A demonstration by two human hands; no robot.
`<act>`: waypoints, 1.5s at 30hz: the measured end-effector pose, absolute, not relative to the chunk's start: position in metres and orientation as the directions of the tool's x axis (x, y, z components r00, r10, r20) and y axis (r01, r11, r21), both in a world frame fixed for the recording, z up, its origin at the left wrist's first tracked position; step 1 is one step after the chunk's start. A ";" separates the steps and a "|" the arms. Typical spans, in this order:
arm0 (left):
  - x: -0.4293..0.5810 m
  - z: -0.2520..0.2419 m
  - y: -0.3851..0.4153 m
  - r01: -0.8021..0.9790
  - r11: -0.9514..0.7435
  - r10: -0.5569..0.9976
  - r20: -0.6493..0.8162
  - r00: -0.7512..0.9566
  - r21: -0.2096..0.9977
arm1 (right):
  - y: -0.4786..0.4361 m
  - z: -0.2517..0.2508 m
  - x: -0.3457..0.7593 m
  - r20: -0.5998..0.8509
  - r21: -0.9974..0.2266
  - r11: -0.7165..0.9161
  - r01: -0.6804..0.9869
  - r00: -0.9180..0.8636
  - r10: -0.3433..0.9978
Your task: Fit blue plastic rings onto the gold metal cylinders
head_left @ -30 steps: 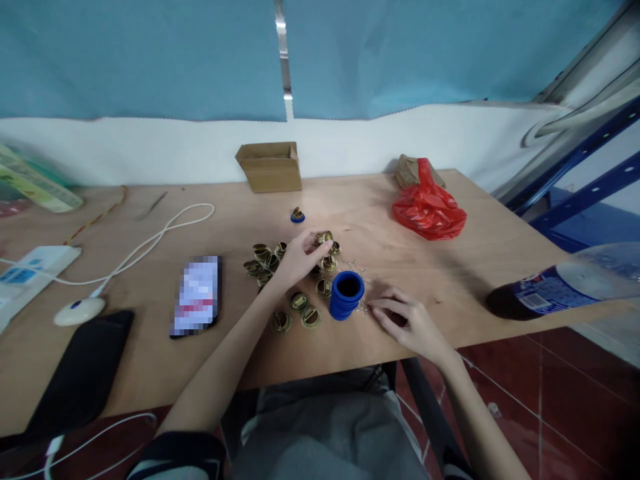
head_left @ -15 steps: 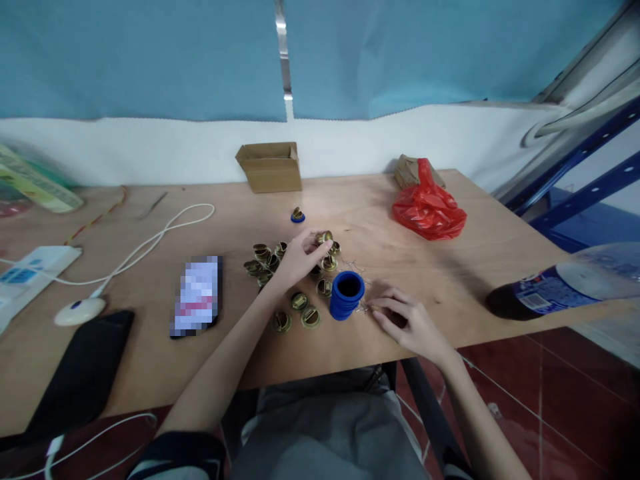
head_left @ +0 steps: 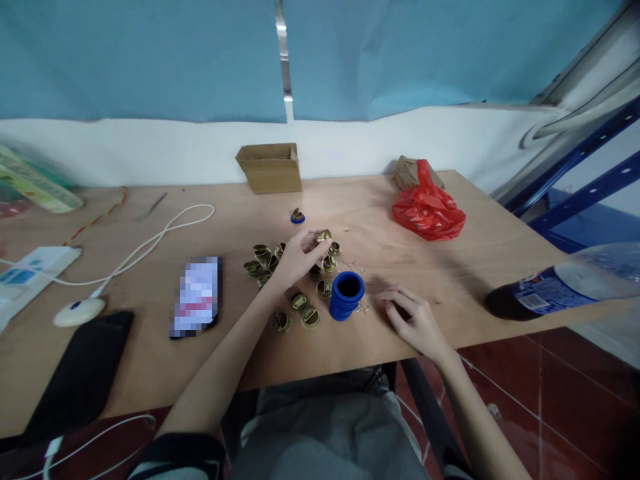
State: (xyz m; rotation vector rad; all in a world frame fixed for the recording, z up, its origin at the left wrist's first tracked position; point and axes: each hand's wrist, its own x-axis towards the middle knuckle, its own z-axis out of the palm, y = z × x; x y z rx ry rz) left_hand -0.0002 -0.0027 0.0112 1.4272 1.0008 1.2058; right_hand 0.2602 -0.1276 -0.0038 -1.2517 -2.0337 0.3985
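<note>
Pinches a small gold metal piece (head_left: 324, 236) between the thumb and fingers of the left grip (head_left: 301, 259). Has more gold pieces (head_left: 300, 301) on the tabletop (head_left: 450, 260) close to this grip, some to its left, some to its right and some nearer the body. Has a blue tube (head_left: 341, 308) with bumpy sides standing up between the left grip and the right grip (head_left: 414, 320), with thin wires (head_left: 363, 307) just beside the tube. Curls the right grip loosely near the wires; cannot tell its fingertips as touching or apart. Shows a small blue ring (head_left: 299, 219) with a gold bit on it just past the left grip, and a brown box (head_left: 273, 179) farther past. Has a phone (head_left: 197, 293) well left of the left grip. Has a red bag (head_left: 427, 213) past the right grip, and a big bottle (head_left: 533, 293) well to its right.
</note>
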 end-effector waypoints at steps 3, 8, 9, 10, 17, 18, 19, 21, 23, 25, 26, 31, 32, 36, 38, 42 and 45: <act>0.000 0.019 -0.006 0.022 -0.178 0.974 0.173 0.149 0.984 | -0.122 -0.001 0.257 0.405 -0.578 0.491 0.651 -0.294 0.866; 0.000 0.027 -0.012 0.100 -0.225 0.970 0.214 0.114 0.969 | -0.091 0.025 0.253 0.321 -0.537 0.507 0.674 -0.392 0.862; -0.001 0.027 -0.013 0.135 -0.244 0.967 0.231 0.109 0.960 | -0.080 0.032 0.251 0.317 -0.533 0.512 0.674 -0.402 0.859; -0.001 0.028 -0.014 0.180 -0.266 0.963 0.250 0.103 0.947 | -0.068 0.040 0.249 0.323 -0.523 0.523 0.673 -0.412 0.852; -0.006 0.029 -0.017 0.482 -0.460 0.880 0.453 0.140 0.745 | 0.007 0.071 0.205 0.326 -0.643 0.564 0.518 -0.481 0.814; -0.007 0.029 -0.017 0.513 -0.488 0.862 0.483 0.155 0.706 | 0.012 0.070 0.196 0.317 -0.674 0.554 0.488 -0.486 0.814; -0.007 0.029 -0.017 0.538 -0.515 0.842 0.510 0.174 0.667 | 0.014 0.068 0.189 0.302 -0.704 0.541 0.460 -0.496 0.814; -0.007 0.027 -0.017 0.570 -0.562 0.806 0.550 0.217 0.599 | 0.015 0.062 0.177 0.292 -0.731 0.528 0.432 -0.501 0.815; -0.008 0.024 -0.017 0.595 -0.588 0.786 0.561 0.261 0.548 | 0.012 0.056 0.172 0.312 -0.720 0.539 0.436 -0.491 0.813; -0.007 0.019 -0.017 0.625 -0.596 0.780 0.548 0.302 0.504 | 0.008 0.052 0.171 0.344 -0.692 0.560 0.455 -0.473 0.811; -0.007 0.017 -0.016 0.641 -0.598 0.778 0.541 0.320 0.481 | 0.007 0.051 0.172 0.355 -0.678 0.568 0.467 -0.469 0.809; -0.008 0.011 -0.014 0.683 -0.615 0.751 0.557 0.354 0.394 | 0.003 0.051 0.177 0.337 -0.653 0.584 0.482 -0.505 0.794; -0.009 0.012 -0.014 0.683 -0.616 0.749 0.561 0.354 0.392 | 0.002 0.052 0.178 0.332 -0.657 0.588 0.472 -0.519 0.788; -0.012 0.016 -0.016 0.668 -0.631 0.739 0.569 0.361 0.396 | 0.000 0.052 0.181 0.329 -0.662 0.603 0.446 -0.550 0.768; -0.012 0.017 -0.016 0.663 -0.638 0.730 0.581 0.359 0.392 | 0.000 0.051 0.183 0.349 -0.630 0.624 0.463 -0.549 0.760; -0.009 0.017 -0.016 0.674 -0.632 0.721 0.610 0.329 0.382 | 0.001 0.044 0.182 0.409 -0.525 0.689 0.500 -0.562 0.719; -0.006 0.018 -0.016 0.686 -0.614 0.731 0.608 0.308 0.390 | 0.002 0.037 0.180 0.465 -0.439 0.718 0.540 -0.547 0.696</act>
